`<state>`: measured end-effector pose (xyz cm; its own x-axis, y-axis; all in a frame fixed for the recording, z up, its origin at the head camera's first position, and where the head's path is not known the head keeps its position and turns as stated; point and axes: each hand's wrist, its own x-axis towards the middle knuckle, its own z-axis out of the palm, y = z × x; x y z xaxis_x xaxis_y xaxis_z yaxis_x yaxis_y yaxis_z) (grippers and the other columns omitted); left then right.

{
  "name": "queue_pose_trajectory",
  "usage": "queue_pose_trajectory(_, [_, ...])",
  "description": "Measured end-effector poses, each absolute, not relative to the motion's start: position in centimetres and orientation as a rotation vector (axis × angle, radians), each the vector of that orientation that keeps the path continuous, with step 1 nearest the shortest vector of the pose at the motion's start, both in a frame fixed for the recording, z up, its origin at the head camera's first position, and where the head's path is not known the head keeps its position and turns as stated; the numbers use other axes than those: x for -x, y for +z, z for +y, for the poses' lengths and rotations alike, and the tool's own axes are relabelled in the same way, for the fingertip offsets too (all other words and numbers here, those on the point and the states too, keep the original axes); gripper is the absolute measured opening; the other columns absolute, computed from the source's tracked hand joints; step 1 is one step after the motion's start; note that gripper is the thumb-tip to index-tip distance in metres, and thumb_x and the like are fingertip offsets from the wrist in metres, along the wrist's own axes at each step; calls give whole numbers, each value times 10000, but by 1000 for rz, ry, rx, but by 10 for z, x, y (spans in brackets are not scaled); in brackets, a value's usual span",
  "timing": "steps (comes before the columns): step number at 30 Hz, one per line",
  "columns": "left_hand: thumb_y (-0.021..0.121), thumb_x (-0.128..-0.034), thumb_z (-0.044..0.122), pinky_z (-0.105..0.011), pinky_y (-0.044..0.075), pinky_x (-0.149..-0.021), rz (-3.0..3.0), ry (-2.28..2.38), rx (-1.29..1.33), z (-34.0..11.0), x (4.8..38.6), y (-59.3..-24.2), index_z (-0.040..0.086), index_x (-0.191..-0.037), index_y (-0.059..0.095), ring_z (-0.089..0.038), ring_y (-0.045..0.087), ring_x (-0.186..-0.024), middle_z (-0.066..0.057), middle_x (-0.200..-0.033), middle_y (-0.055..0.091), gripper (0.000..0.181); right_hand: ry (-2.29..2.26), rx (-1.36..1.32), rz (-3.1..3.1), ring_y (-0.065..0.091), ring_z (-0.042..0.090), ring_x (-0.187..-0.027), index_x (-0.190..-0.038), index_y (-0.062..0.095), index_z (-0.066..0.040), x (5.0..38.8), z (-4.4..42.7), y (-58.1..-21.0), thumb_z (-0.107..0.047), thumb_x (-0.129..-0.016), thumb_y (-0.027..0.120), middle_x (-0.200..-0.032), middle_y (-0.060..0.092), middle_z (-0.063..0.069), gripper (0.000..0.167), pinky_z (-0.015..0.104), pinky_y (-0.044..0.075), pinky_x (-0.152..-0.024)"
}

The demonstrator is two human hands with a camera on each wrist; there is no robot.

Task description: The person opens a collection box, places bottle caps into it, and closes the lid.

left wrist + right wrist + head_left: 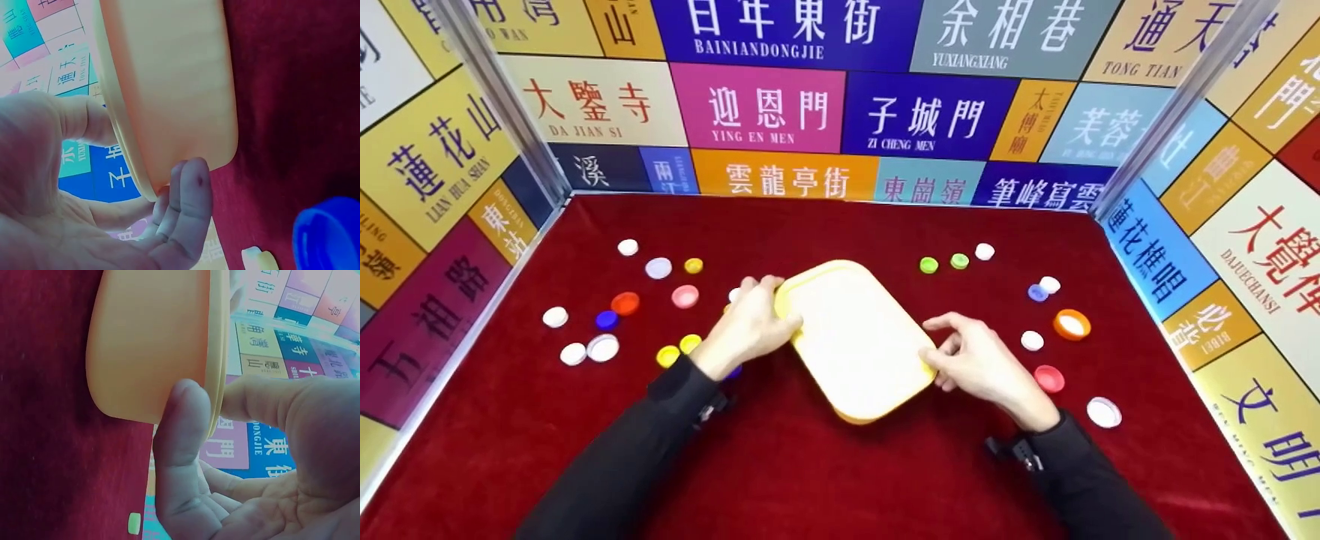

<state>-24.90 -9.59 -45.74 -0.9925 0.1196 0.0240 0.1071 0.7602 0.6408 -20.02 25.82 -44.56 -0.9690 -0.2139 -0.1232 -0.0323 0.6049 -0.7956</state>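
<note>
A yellow plastic container (859, 337) with rounded corners sits askew over the middle of the red cloth, its pale top overexposed. My left hand (754, 322) pinches the rim at its left corner, thumb above and fingers against the side wall (180, 79). On the opposite corner my right hand (971, 360) grips the rim the same way, the index finger pressing the wall (149, 343). Whether the base touches the cloth I cannot tell. Close to the left hand lie yellow bottle caps (690, 344) and a blue cap (329, 236); the hand partly hides some caps.
Loose caps lie scattered on the red cloth (825, 480): white, red (625, 303) and pink ones on the left, and green (928, 265), white and orange (1072, 325) ones on the right. Panels with Chinese lettering (780, 109) wall in the back and sides.
</note>
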Motion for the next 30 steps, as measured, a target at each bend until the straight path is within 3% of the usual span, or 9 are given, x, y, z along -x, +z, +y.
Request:
queue_pose_trajectory(6, [747,-996,217,-540,590,-1058,2985,1131,-228,-104,239,-464,-57,-1334,692,-457,682,-1171,-266,-1230,748,439,-1302,147,2665,769,192,-600,-1449,719,18,210,263,-445,-224,-1078,838,-904,834,136,459,415,710,-652])
queue_pose_trajectory(10, [719,-1003,201,-460,615,-884,2987,1144,-192,-109,233,-465,-21,-1249,672,-391,729,-955,-191,-1034,745,335,-1310,139,2692,764,173,-614,-1295,787,6,221,264,-444,-217,-1072,844,-989,856,167,321,397,712,-654])
queue_pose_trajectory(14, [686,-1009,196,-381,574,-751,2987,1130,-159,-112,224,-466,-2,-1213,651,-320,712,-785,-110,-839,709,286,-1300,133,2720,763,172,-652,-1240,808,-15,233,264,-446,-233,-1064,854,-1041,861,185,284,377,710,-658])
queue_pose_trajectory(23, [660,-983,209,-334,522,-680,2948,1070,-148,-116,205,-463,56,-1001,668,-266,676,-711,-70,-800,707,154,-1227,179,2846,766,190,-811,-1194,864,-62,260,261,-448,-253,-1065,855,-1065,875,182,231,213,585,-676])
queue_pose_trajectory(30, [640,-985,268,-327,453,-641,2881,961,-178,-114,194,-461,128,-903,599,-232,587,-657,-20,-758,601,167,-1296,294,2877,835,317,-1006,-1224,877,-68,280,262,-462,-229,-1072,850,-1148,881,175,223,140,577,-777])
